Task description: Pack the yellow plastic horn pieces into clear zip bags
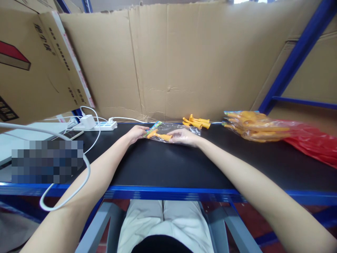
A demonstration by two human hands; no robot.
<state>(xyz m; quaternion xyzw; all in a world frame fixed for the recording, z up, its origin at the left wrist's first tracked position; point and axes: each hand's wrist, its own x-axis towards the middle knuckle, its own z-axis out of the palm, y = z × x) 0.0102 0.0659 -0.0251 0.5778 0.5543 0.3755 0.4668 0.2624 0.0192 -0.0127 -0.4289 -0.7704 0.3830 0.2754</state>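
Note:
A clear plastic bag (172, 127) with a colourful printed header lies on the black tabletop. My left hand (134, 134) is closed on the bag's left end, by the header. A yellow-orange plastic piece with a flared end (163, 137) shows in the bag. My right hand (185, 136) has its fingers closed at the right end of this piece; whether they are inside the bag or outside it, I cannot tell. Just behind the right hand lie several loose yellow plastic pieces (197, 122) of similar shape.
Filled bags of yellow pieces (250, 127) lie at the right, beside red plastic bags (312, 138). On the left are a white power strip (104, 125) and a looping white cable (88, 168). Cardboard (184, 63) stands along the back. A blue metal edge (168, 193) borders the table.

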